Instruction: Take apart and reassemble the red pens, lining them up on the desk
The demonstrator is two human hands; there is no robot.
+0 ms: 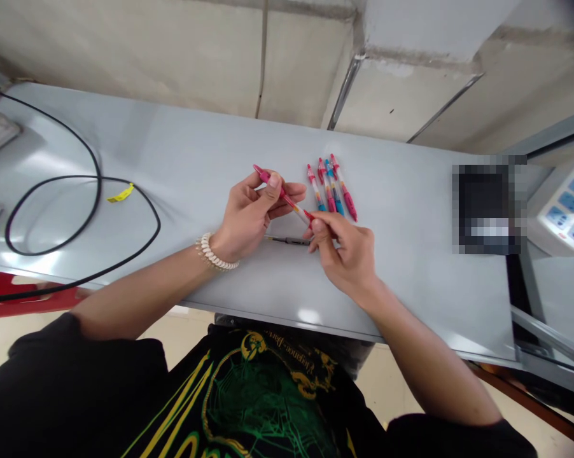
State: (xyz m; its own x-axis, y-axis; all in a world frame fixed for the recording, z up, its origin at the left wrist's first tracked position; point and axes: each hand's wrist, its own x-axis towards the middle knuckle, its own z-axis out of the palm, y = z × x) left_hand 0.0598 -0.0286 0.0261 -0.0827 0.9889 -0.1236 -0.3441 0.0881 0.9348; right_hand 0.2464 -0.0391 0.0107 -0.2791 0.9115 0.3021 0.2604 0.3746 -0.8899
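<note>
Cable loops far off on the table. Left hand pinches the red pen near its top; right hand grips its tip end. A thin refill lies beneath and might roll if bumped. Spare pens lie close by and could scatter.

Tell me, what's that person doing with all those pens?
A person sits at a grey table holding one red pen with both hands. The left hand grips its upper part, and the right hand pinches its lower end. A thin dark refill-like stick lies on the table under the hands. Four more pens lie side by side just beyond. A black cable loops at the left.
</note>
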